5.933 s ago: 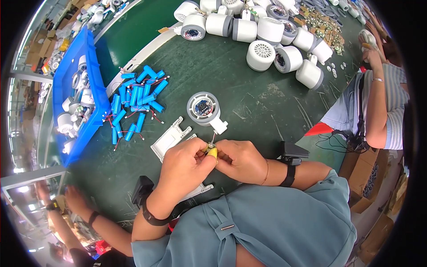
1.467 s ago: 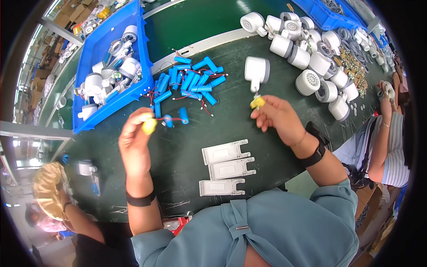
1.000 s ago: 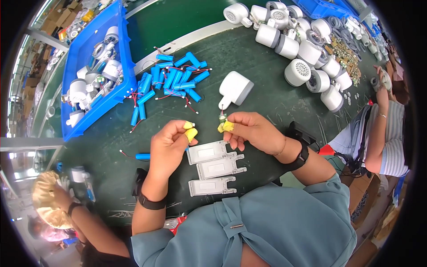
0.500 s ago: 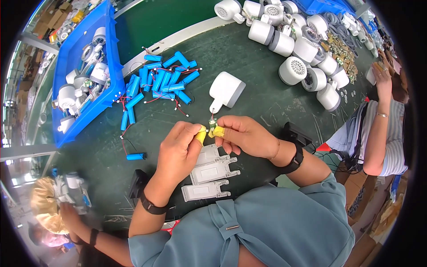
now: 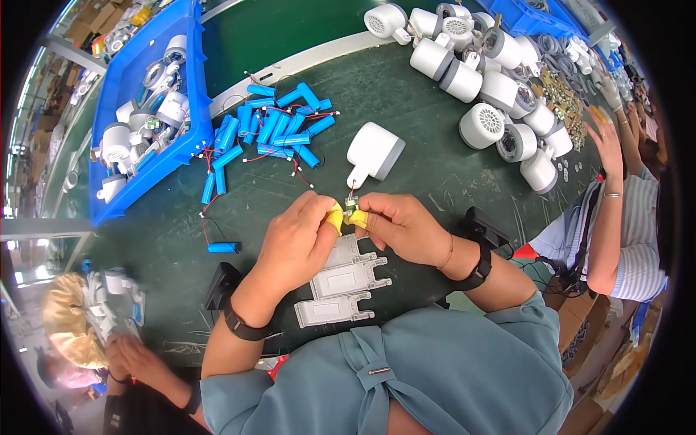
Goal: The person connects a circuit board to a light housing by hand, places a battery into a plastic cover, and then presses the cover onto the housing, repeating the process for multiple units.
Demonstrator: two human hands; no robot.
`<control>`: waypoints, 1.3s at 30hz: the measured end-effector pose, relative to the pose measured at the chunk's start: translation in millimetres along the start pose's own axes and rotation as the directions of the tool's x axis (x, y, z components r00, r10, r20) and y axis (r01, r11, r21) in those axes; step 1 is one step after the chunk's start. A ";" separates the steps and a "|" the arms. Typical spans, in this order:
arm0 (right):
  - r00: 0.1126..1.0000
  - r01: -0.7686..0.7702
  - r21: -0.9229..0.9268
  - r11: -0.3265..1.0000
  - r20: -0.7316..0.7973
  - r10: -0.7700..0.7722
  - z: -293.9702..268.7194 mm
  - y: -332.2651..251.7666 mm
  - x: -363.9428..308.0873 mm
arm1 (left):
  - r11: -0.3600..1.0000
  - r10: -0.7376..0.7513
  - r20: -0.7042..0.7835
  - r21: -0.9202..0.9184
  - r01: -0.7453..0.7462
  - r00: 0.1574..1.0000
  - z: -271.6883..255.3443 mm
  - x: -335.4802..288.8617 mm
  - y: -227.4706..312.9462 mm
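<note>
My right hand (image 5: 407, 226) pinches a small green circuit board (image 5: 351, 204) between thumb and fingers. Red wires run from the board up to a white device housing (image 5: 374, 150) with a grey rim, which lies on its side just beyond my hands. Close against the board, my left hand (image 5: 293, 238) is closed in a pinch; whatever its fingertips hold is hidden. Yellow covers wrap the thumb or fingertips of both hands. Under and nearer than my hands, three pale grey plastic covers (image 5: 341, 281) lie in a row on the dark green table (image 5: 435, 174).
Blue cylindrical batteries (image 5: 272, 127) with red leads lie heaped at the far left, one stray battery (image 5: 224, 247) nearer. A blue bin (image 5: 148, 163) holds white housings. More housings (image 5: 482, 125) pile at the far right beside small boards (image 5: 569, 98). Co-workers sit on both sides.
My left fingertips have come closer to the circuit board in my right hand. The view has shifted slightly. The co-worker's hand on the right has moved.
</note>
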State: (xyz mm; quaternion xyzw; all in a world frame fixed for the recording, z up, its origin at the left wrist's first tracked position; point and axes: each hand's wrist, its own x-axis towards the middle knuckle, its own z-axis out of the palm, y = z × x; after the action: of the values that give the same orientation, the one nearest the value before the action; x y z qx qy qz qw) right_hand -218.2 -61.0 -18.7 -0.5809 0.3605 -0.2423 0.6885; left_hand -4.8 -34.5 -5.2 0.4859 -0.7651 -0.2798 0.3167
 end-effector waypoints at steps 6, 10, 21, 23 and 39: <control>0.998 0.049 -0.129 0.990 -0.036 -0.054 2.6 -0.8 0.5 | 1.000 -0.006 0.018 0.022 0.006 1.000 -2.1 2.4 3.4; 0.994 0.063 -0.170 0.983 -0.079 -0.078 4.6 -1.2 0.4 | 0.996 -0.044 0.007 0.079 0.043 0.999 -2.2 2.9 12.2; 0.999 0.028 -0.091 0.995 -0.041 -0.032 2.3 -4.1 0.9 | 0.992 -0.031 0.112 -0.119 0.045 0.993 -9.8 10.2 -5.7; 0.997 0.054 -0.120 0.991 -0.043 -0.060 3.4 -3.2 0.9 | 0.986 -0.040 0.142 -0.153 0.061 0.989 -9.9 11.0 -7.1; 0.877 0.203 -0.564 0.801 -0.259 -0.405 18.7 12.1 2.7 | 0.992 -0.087 -0.079 -0.095 0.079 0.993 14.0 3.6 19.1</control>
State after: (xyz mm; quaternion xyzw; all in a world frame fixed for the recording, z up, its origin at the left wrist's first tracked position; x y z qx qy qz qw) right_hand -203.1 -48.8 -29.9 -0.7400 0.4344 -0.3492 0.3766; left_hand -27.4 -29.1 0.6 0.5135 -0.7167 -0.3071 0.3582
